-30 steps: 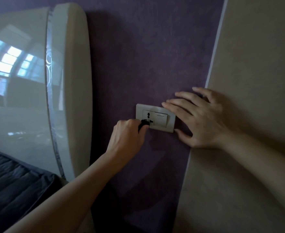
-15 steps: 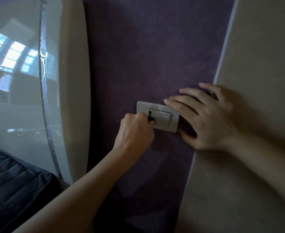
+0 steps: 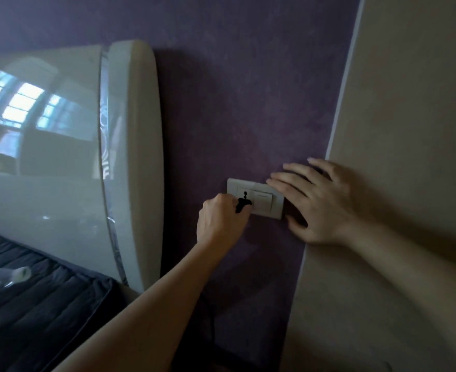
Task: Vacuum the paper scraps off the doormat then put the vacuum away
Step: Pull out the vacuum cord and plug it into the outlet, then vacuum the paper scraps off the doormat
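Observation:
A white wall socket plate (image 3: 264, 208) sits on the purple wall. My left hand (image 3: 219, 224) grips a black plug (image 3: 242, 204) at the socket's left outlet; a dark cord (image 3: 208, 312) hangs down from it along the wall. My right hand (image 3: 318, 202) lies flat against the wall beside the plate, its straight fingertips touching the plate's right edge by the switch. The vacuum, the doormat and the paper scraps are out of view.
A glossy white curved headboard (image 3: 133, 157) stands close to the left of the socket, above a dark quilted mattress (image 3: 33, 304). A clear plastic bottle (image 3: 4, 277) lies on the mattress. A beige wall (image 3: 409, 103) juts out on the right.
The view has tilted, so the socket sits lower in frame. My left hand has shifted slightly away from the outlet with the plug. My right hand stays by the plate.

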Action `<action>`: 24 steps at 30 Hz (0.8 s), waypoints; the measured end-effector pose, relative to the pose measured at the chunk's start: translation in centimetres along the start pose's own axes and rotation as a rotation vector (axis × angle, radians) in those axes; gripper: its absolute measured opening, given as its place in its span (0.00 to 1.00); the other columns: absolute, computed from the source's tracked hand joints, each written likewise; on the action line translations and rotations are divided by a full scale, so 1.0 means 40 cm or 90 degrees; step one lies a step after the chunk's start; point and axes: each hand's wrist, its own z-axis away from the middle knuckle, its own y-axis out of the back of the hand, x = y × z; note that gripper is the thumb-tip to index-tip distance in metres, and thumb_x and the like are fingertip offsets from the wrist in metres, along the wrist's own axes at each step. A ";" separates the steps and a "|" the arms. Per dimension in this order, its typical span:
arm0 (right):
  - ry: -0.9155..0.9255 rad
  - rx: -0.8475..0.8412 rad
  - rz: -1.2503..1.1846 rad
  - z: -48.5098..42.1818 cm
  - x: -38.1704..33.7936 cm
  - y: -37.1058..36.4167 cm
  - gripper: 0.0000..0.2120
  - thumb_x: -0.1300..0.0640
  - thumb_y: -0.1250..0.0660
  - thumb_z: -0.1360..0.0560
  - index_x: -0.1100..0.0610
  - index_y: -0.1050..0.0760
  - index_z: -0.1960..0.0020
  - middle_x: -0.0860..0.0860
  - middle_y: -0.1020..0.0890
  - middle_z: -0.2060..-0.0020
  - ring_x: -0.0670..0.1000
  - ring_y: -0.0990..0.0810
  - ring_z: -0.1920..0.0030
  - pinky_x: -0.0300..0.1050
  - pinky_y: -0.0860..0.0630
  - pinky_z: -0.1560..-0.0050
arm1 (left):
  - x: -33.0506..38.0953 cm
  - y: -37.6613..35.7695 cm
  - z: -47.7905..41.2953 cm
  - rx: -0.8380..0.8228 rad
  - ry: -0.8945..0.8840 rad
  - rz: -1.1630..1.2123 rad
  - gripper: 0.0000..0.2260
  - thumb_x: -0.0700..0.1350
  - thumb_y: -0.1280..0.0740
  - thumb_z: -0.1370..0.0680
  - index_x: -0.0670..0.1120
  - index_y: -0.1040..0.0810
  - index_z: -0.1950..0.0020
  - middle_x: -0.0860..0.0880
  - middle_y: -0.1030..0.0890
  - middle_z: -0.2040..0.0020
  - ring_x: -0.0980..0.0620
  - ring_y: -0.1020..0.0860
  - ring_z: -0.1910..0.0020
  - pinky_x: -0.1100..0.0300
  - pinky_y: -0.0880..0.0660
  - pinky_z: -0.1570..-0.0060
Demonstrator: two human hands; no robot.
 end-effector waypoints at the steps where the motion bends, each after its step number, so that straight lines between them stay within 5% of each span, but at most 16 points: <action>1: -0.013 -0.032 -0.025 -0.003 -0.004 0.020 0.35 0.45 0.35 0.34 0.55 0.26 0.28 0.51 0.22 0.32 0.55 0.27 0.29 0.56 0.42 0.26 | 0.003 0.019 0.004 -0.038 0.004 -0.011 0.15 0.57 0.32 0.24 0.50 0.25 0.65 0.54 0.21 0.67 0.53 0.23 0.66 0.63 0.37 0.73; 4: -0.072 -0.128 -0.137 -0.013 -0.015 0.100 0.36 0.44 0.36 0.33 0.54 0.28 0.26 0.51 0.23 0.31 0.55 0.28 0.28 0.55 0.37 0.26 | 0.025 0.105 0.021 -0.135 0.002 -0.070 0.16 0.63 0.34 0.25 0.53 0.21 0.46 0.54 0.16 0.54 0.49 0.18 0.53 0.60 0.28 0.63; 8: -0.202 -0.176 -0.298 -0.059 -0.009 0.243 0.34 0.47 0.37 0.31 0.56 0.29 0.27 0.54 0.23 0.32 0.57 0.27 0.30 0.59 0.24 0.34 | 0.105 0.286 0.041 -0.176 -0.086 -0.150 0.26 0.63 0.36 0.26 0.55 0.29 0.31 0.53 0.22 0.38 0.47 0.23 0.41 0.50 0.24 0.45; 14: -0.285 -0.233 -0.301 -0.169 0.032 0.554 0.29 0.47 0.31 0.25 0.55 0.28 0.27 0.53 0.23 0.32 0.55 0.26 0.31 0.51 0.29 0.32 | 0.304 0.615 0.040 -0.197 -0.185 -0.171 0.25 0.62 0.36 0.25 0.54 0.27 0.32 0.54 0.22 0.36 0.47 0.23 0.41 0.50 0.24 0.45; 19: -0.368 -0.246 -0.352 -0.246 0.061 0.835 0.28 0.47 0.40 0.29 0.58 0.24 0.32 0.55 0.21 0.36 0.58 0.23 0.35 0.52 0.26 0.36 | 0.466 0.850 0.037 -0.234 -0.251 -0.152 0.23 0.60 0.39 0.25 0.51 0.25 0.35 0.52 0.20 0.41 0.46 0.23 0.42 0.50 0.25 0.44; 24: -0.452 -0.267 -0.364 -0.228 0.045 1.034 0.29 0.49 0.35 0.31 0.57 0.25 0.31 0.54 0.22 0.35 0.57 0.25 0.33 0.54 0.27 0.34 | 0.548 0.947 0.104 -0.260 -0.324 -0.145 0.26 0.58 0.34 0.28 0.53 0.28 0.31 0.51 0.21 0.38 0.46 0.24 0.40 0.49 0.26 0.43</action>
